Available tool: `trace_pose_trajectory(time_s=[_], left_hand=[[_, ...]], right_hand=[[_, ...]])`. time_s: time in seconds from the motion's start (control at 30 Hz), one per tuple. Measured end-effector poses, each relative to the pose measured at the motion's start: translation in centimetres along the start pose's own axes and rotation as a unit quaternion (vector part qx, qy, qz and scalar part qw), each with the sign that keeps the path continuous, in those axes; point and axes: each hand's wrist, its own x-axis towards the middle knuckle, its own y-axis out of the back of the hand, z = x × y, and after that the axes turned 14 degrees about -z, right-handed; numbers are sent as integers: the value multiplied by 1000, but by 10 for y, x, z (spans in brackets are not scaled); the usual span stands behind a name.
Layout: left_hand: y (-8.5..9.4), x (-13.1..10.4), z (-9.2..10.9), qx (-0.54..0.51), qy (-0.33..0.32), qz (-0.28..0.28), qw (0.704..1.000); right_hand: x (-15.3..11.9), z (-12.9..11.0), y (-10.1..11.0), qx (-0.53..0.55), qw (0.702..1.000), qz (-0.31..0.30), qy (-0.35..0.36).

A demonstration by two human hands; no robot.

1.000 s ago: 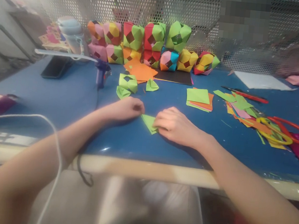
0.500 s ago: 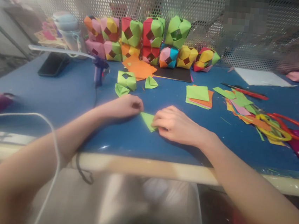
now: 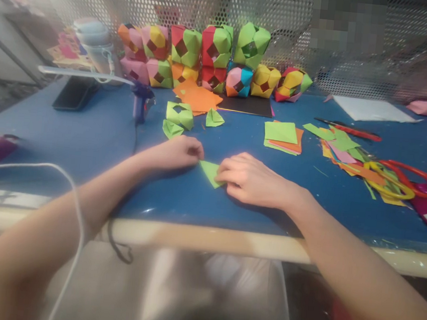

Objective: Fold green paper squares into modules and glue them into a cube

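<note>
- I sit at a blue table (image 3: 87, 138) with a pale front edge; behind it stands a perforated metal screen (image 3: 198, 2); the room beyond the left end is hazy and too blurred for me to make out.
- Along the screen stands a row of folded paper cubes (image 3: 208, 54) in green, red, pink, yellow and orange, stacked in two layers at the left; in front of them lie loose orange sheets (image 3: 199, 98) and a black sheet (image 3: 249, 105).
- A purple glue gun (image 3: 140, 100) stands left of centre; its dark cord runs to the table's front edge; a white cable (image 3: 64, 181) arches over my left forearm.
- To my right lie a small stack of green and orange squares (image 3: 281, 136), a litter of paper scraps (image 3: 344, 152), and scissors with red and yellow handles (image 3: 404, 181).
- My left hand (image 3: 178, 152) is curled, its fingertips pressed on the left corner of a green folded paper (image 3: 209, 171); my right hand (image 3: 251, 178) lies half-closed over the paper's right side, fingers bent down on it; both hands pin it rather than lift it.
- The green folded paper lies flat on the table between my hands, near the front edge; what shows is a light green triangular wedge; the rest is hidden under my right fingers.
- Just beyond my left hand sit two more green folded pieces (image 3: 177, 119) and a small green one (image 3: 214, 118).
</note>
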Motion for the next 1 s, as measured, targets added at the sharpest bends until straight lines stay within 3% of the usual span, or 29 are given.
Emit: trace_pose_trajectory(time_s=[0.33,0.73,1.0], left_hand=[[-9,0,15,41,2,44,998],[-14,6,9,-27,52,54,997],[-13,7,5,-63,68,51,994]], right_hand=[[-2,-3,5,14,1000,-23,-4],[10,2,-9,14,998,44,-38],[2,-8,7,-53,990,-56,-114]])
